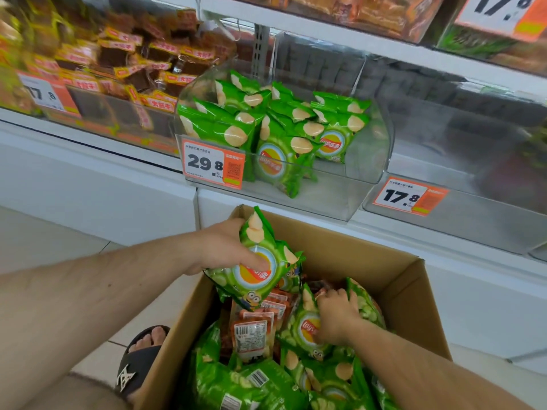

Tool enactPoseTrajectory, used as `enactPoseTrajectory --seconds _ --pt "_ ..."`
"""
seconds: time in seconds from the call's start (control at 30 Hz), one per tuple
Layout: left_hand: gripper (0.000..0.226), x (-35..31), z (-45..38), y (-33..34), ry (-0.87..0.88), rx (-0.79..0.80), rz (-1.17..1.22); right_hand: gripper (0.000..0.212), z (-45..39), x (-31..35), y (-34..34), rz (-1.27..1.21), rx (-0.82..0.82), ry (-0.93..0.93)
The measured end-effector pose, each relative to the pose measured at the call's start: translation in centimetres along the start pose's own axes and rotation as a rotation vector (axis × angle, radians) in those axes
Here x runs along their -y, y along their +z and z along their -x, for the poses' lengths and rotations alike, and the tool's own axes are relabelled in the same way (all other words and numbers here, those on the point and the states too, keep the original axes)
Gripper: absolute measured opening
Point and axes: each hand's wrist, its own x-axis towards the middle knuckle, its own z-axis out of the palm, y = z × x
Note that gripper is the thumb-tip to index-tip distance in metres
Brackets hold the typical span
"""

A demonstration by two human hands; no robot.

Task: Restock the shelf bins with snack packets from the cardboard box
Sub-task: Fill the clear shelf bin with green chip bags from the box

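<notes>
Far left, shelf level: a clear bin of brown snack packets with yellow-and-red labels [133,69], heaped high; an orange price tag reading 17.8 [48,94] is on its front wall. Below it, at the floor, a bare foot in a black sandal [142,359] stands just beside the left wall of the cardboard box [355,247].

Left hand [228,247]: raised over the box's left rear corner, fingers [254,257] grasping a green chip packet [260,267], thumb across its printed front. The packet hangs tilted, top corner pointing up toward the shelf, bottom edge over the box contents. A second green packet seems to sit behind it; cannot tell whether the hand holds both.

Centre, above: clear curved-front shelf bin [370,161], partly stocked with green chip packets [281,125] standing mostly upright, packed toward its left and middle. Price tag 29.8 [213,164] on its front left.

Box interior: open top, green packets [251,383] piled in the near half, a few red-orange packets with white barcode labels [254,332] between them at centre.

Right hand [337,315]: down inside the box, fingers curled and grasping the top edge of another green packet [305,329] lying among the pile.

Right: a neighbouring clear bin [473,208], contents blurred, tagged 17.8 [410,196]. The shelf above carries another large price sign [503,13].
</notes>
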Motion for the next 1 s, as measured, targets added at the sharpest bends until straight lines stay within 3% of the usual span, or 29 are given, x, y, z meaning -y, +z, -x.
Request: enactPoseTrajectory --seconds 0.1,0.2,0.3,0.43,0.53,0.63,0.8,0.9,1.0 --pt "0.074 -0.2 -0.1 0.0 0.010 -0.006 -0.014 0.093 1.5 0.3 0.1 -0.092 -0.021 -0.044" --pt "0.064 -0.5 0.0 -0.1 0.028 -0.021 -0.009 0.074 3.3 0.2 -1.6 -0.169 -0.068 -0.139" --pt "0.057 -0.9 0.4 -0.3 0.055 -0.037 0.005 0.076 6.0 -0.8 -5.7 -0.179 -0.103 -0.244" --pt "0.057 -1.8 1.3 0.0 0.119 -0.031 -0.006 0.062 9.6 -2.9 -11.2 -0.551 -0.077 -0.447" --pt "0.050 -3.1 1.8 0.8 0.191 0.014 -0.021 0.078 10.6 -3.6 -13.8 -0.678 -0.218 -0.560" --pt "0.037 -4.8 2.4 1.4 0.244 0.091 0.020 0.100 11.1 -3.7 -15.8 -0.533 -0.274 -0.540" --pt "0.050 -6.5 3.0 1.3 0.316 0.198 0.082 0.091 13.5 -3.6 -19.1 -0.442 -0.223 -0.619" --pt "0.056 -7.6 3.7 1.6 0.349 0.252 0.098 0.073 14.5 -3.7 -20.3 -0.652 -0.105 -0.735" --pt "0.048 -8.3 3.8 1.9 0.344 0.222 0.224 0.065 15.1 -4.2 -20.7 -0.892 0.026 -0.716"
